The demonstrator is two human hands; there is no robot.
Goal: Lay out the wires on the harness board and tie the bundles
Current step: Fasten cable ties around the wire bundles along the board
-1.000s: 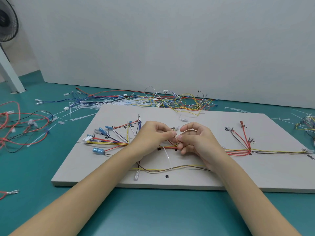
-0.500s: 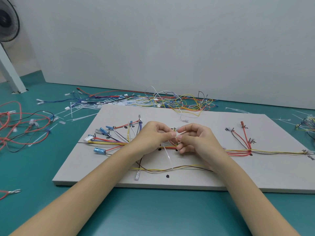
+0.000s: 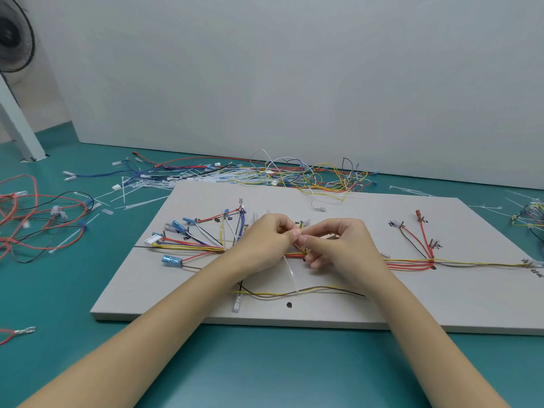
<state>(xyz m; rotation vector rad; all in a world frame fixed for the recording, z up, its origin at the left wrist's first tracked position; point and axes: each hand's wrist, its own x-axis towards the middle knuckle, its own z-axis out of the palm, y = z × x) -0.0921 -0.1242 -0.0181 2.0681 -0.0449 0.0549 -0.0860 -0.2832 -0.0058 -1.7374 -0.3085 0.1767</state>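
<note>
Both grips, left hand (image 3: 266, 241) and right hand (image 3: 338, 245), are pinching a clear cable tie (image 3: 291, 273) over the wire bundle (image 3: 294, 255) lying mid-way across the harness board (image 3: 441, 304) on the bench (image 3: 265, 372).

Your near approach is open: bare teal tabletop (image 3: 265, 363) and the pale grey harness board's (image 3: 412, 304) front strip. Loose multicoloured wire pile (image 3: 294, 176) blocks the far edge; red wire tangle (image 3: 35, 222) clutters left.

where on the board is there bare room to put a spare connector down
Bare: the harness board front right corner, below the yellow-red trunk, and the front left corner below the blue terminal. Crowded: the left fan of wires and around both hands.
</note>
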